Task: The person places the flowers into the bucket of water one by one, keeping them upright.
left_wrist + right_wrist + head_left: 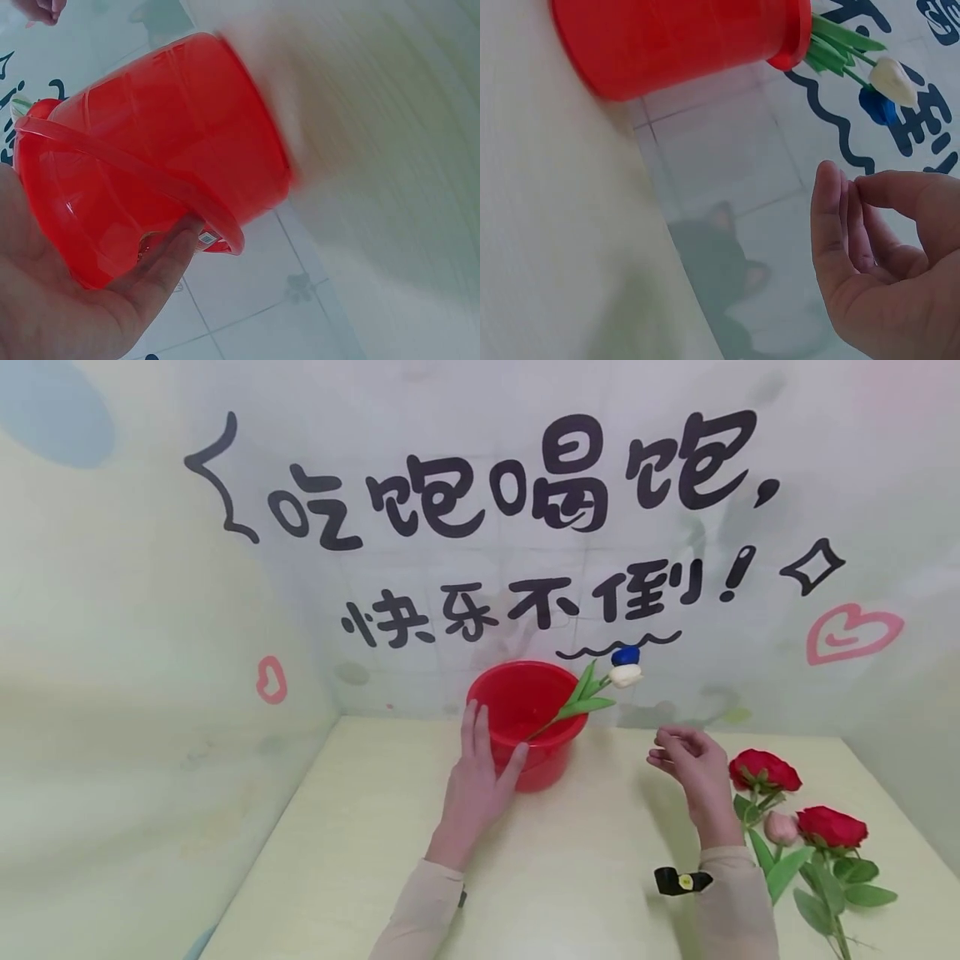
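Note:
On the table a red plastic bucket (536, 768) stands upright by the back wall. My left hand (480, 785) holds its near left side, fingers and thumb spread around the rim; in the left wrist view fingers pass beside the bucket's handle (120, 154). A blue tulip (626, 656) and a white tulip (626, 676) lean out over the rim to the right, their lower stems inside the bucket. To the right, in the air, my right hand (693, 772) has its thumb and fingertips together with nothing between them, as the right wrist view (885, 255) also shows.
Beside my right forearm lie two red roses, one farther back (765, 771) and one nearer (832, 827), with a pink tulip (782, 828) between them. The pale tabletop (337, 860) ends at a wall (420, 693) with black lettering.

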Demonstrator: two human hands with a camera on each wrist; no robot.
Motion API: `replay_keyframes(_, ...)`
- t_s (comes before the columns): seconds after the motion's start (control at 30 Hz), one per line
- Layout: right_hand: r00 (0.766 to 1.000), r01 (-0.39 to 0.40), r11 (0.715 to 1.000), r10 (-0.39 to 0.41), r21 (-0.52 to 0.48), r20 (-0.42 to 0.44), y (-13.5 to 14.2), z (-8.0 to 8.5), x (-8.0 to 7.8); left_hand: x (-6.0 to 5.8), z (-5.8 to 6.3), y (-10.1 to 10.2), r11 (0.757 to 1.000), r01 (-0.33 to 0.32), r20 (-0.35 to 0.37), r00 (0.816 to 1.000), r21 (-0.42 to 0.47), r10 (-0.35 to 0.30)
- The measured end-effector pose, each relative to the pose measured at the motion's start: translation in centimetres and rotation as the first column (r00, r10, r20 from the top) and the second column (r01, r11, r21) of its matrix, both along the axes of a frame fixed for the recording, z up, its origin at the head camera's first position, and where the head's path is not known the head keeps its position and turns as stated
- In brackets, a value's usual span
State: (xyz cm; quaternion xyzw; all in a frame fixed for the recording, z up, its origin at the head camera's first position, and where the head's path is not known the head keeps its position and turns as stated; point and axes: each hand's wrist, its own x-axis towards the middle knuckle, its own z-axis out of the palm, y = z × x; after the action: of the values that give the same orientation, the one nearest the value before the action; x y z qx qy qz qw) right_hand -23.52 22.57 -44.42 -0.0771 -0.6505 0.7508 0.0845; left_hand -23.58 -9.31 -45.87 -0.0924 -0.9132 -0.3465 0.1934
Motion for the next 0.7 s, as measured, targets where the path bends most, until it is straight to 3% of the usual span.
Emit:
replay_keyframes(0.13, 1.000, 0.007, 1.000, -0.006, -0.011, 0.005, 1.6, -0.1, 0.0, -0.2, 0.1, -0.2, 1.000, -0.004, -0.020, 1.000, -0.010, 0.004)
replay_keyframes(0.37, 0.992, 0.015, 0.995, -0.027, 0.101, 0.120, 5.3, -0.2, 1.1, -0.3, -0.1, 0.1, 1.000, 0.008, -0.011, 1.000, -0.006, -0.008)
replay_keyframes(0.7, 0.982, 0.041, 0.989, -0.014, -0.143, 0.187, 9.9, -0.4, 2.8, -0.2, 0.0, 0.2, 1.000, 0.000, -0.018, 1.000, -0.008, 0.000)
